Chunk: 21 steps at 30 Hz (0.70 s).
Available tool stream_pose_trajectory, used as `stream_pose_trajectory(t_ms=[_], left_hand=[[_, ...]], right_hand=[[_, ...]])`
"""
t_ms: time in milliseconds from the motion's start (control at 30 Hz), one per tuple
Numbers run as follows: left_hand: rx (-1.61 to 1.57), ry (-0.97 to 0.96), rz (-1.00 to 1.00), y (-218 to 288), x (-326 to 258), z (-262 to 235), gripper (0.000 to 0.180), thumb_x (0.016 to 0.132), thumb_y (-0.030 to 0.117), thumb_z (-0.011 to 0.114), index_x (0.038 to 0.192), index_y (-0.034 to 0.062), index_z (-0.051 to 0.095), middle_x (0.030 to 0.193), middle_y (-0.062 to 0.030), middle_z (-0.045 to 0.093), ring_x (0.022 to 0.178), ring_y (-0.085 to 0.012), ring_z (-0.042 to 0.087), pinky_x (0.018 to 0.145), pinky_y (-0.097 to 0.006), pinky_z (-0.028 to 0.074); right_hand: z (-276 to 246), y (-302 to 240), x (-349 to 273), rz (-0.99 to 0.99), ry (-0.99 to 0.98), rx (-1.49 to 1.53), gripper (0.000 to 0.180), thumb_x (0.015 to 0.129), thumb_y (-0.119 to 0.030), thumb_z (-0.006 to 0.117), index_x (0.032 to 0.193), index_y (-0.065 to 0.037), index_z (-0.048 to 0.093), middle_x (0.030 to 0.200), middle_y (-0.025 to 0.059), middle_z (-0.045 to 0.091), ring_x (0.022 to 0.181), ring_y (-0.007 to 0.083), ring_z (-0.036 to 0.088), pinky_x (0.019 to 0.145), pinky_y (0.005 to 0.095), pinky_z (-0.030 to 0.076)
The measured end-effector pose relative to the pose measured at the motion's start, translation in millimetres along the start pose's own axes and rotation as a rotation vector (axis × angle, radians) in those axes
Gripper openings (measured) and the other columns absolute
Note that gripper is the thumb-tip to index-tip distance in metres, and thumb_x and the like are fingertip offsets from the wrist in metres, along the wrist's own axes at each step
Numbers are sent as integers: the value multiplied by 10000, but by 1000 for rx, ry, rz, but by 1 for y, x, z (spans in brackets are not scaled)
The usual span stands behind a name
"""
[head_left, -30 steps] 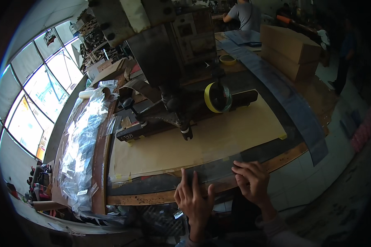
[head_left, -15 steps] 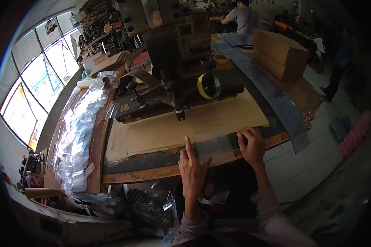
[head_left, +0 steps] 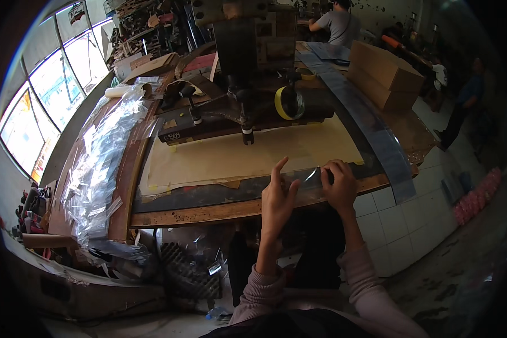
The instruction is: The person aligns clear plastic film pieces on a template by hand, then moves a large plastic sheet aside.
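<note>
The left hand (head_left: 277, 197) is raised at the near edge of the workbench (head_left: 208, 213), fingers extended and close together, index finger pointing up and away; its fingertips rest on or just above a clear plastic strip (head_left: 298, 179), and I cannot tell whether it grips it. The right hand (head_left: 339, 186) lies just beside it to the right, fingers curled down and pressing on the same strip, which runs along the front of the bench, over a dark band of the surface.

Beyond the strip lies a large tan sheet (head_left: 248, 158) covering most of the benchtop. Behind the sheet stands a dark machine (head_left: 248, 73) with a head hanging over the tan sheet, and a roll of yellow tape (head_left: 284, 103) sits on the machine's right side. A long grey-blue strip (head_left: 372, 132) curves along the bench's right edge and hangs off the corner. Cardboard boxes (head_left: 383, 73) are stacked further back on the right. A heap of clear plastic bags (head_left: 98, 163) stretches along the left side of the bench, near the windows (head_left: 45, 101). A person in a grey shirt (head_left: 341, 22) stands at the far end.
</note>
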<state>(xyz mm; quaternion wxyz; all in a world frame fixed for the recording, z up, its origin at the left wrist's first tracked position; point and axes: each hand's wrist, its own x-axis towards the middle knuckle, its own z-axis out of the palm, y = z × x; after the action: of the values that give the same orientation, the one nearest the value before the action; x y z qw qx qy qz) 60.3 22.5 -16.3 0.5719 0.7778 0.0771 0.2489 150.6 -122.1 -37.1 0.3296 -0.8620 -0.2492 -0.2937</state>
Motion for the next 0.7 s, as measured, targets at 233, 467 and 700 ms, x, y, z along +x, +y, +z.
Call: stream_pose_trajectory(t_ms=[233, 467, 700], left_hand=[[-480, 126, -29, 2, 4, -10, 247, 963, 95, 485, 1189, 47, 571, 783, 32, 492, 682, -15, 517, 577, -165, 444], [-384, 53, 12, -7, 0, -13, 211, 982, 74, 439, 1074, 5, 616, 833, 8, 484, 632, -30, 511, 554, -197, 468], [-556, 33, 67, 5, 24, -17, 220, 982, 63, 434, 1079, -8, 619, 809, -1, 470, 629, -46, 505, 584, -202, 433]], right_hand=[[2, 3, -1, 4, -7, -12, 87, 830, -148, 624, 830, -63, 607, 894, 49, 596, 884, 256, 596, 726, 380, 491], [1, 1, -1, -11, 17, 9, 73, 823, -135, 631, 824, -67, 605, 888, 49, 592, 866, 245, 600, 704, 367, 495], [2, 2, 0, 14, -2, 18, 51, 823, -98, 638, 835, -51, 623, 886, 61, 597, 853, 263, 603, 724, 369, 480]])
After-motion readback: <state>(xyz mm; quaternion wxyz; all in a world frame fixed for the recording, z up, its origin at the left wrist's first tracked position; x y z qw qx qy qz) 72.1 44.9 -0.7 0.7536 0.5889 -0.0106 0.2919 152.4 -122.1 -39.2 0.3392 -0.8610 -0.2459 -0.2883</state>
